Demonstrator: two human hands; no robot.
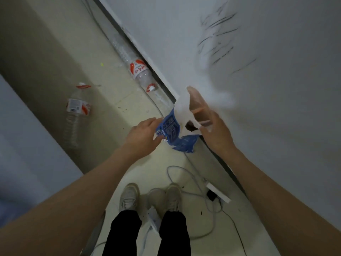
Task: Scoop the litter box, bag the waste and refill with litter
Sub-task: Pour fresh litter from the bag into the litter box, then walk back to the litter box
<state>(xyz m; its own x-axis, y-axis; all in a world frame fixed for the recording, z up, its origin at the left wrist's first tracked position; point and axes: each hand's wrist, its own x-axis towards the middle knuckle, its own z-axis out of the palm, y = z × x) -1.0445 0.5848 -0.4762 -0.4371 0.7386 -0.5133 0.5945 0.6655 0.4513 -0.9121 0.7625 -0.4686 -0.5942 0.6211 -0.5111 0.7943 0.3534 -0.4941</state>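
Shoes (129, 197): planted on the pale tiled floor (118, 93), with a white cable (184, 174) looping beside them towards a power strip (218, 194).
Left grip: the left hand (142, 134) pinches the blue printed edge of the bag (171, 128) between thumb and curled fingers.
Right grip: the right hand (215, 130) has its fingers curled round the bag's white side, pulling the mouth apart.
Bag's place: held in the air between both hands, above the floor and close to the wall (258, 89); its upper white part is blurred.
Handling, as I judge it: thin, soft film, very light, limp and a bit slippery; likely to tear if yanked.
Where to hold: at the rim, one hand each side, to keep the mouth open for waste.
Further off: two clear plastic bottles (77, 108) lie on the floor.
Litter box: not in sight.
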